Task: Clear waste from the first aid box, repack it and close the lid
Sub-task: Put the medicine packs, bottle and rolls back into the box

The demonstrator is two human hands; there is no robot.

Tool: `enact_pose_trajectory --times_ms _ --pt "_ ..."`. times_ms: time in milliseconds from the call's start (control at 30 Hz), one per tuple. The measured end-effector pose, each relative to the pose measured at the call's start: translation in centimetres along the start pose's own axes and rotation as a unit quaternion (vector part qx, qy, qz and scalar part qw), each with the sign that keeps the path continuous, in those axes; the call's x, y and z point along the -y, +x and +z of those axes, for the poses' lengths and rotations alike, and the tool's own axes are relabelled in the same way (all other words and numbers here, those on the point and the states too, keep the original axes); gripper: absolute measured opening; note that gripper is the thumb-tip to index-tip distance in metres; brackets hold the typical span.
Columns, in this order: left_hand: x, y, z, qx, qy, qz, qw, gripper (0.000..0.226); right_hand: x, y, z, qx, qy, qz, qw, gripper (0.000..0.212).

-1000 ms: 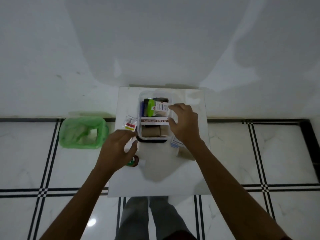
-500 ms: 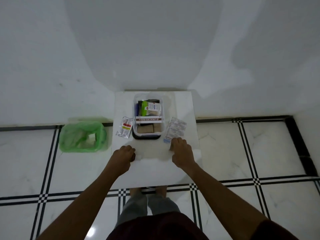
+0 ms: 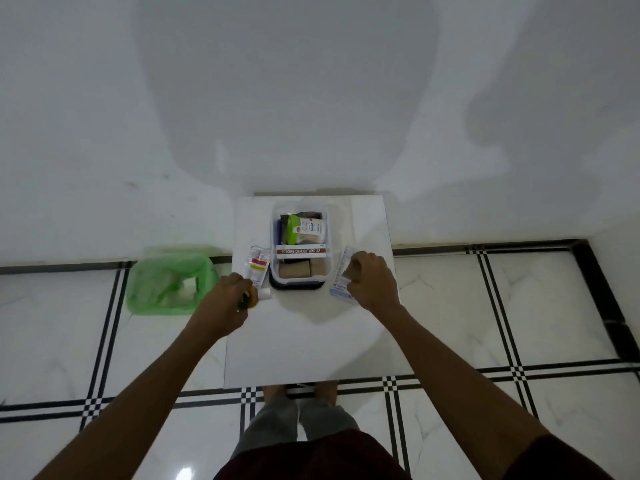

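Observation:
The clear first aid box (image 3: 274,237) stands open on a white table (image 3: 311,341), seated on its dark lid (image 3: 296,285). Inside lie a green-capped tube (image 3: 304,228), a povidone-iodine ointment carton (image 3: 300,251) and brown bandage rolls (image 3: 294,269). My left hand (image 3: 227,303) is closed around a small bottle with a white cap (image 3: 256,295), left of the box. My right hand (image 3: 372,280) pinches a white and blue sachet strip (image 3: 341,284) lying right of the box. A red-and-yellow printed packet (image 3: 257,265) lies at the box's left.
A bin lined with a green bag (image 3: 169,282) sits on the floor left of the table, holding some waste. The wall rises just behind the table. My legs and feet (image 3: 298,407) stand at the table's near edge on marble tiles.
Both hands moved forward from the table's middle. The left now holds the small bottle beside the printed packet; the right has closed on the sachet strip.

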State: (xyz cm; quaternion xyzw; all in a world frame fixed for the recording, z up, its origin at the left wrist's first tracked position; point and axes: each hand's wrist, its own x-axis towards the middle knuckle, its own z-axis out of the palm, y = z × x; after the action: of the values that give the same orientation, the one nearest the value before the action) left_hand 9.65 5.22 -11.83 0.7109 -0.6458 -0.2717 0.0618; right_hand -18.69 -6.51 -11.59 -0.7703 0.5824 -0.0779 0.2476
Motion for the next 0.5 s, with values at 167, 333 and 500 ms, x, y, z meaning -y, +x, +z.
enact_pose_trajectory --times_ms 167,333,500 --pt "-4.0 2.9 -5.7 -0.065 0.015 0.081 0.995 0.036 3.4 3.1 -3.6 -0.045 0.051 -0.050 0.996 0.041" --pt "-9.2 7.2 -5.1 -0.006 0.070 0.099 0.993 0.036 6.3 5.6 -3.8 -0.010 0.085 -0.100 0.991 0.047" --pt "-9.9 9.5 -2.6 0.059 0.054 0.104 0.991 0.033 7.2 7.0 -2.7 0.035 0.077 -0.112 0.990 0.042"
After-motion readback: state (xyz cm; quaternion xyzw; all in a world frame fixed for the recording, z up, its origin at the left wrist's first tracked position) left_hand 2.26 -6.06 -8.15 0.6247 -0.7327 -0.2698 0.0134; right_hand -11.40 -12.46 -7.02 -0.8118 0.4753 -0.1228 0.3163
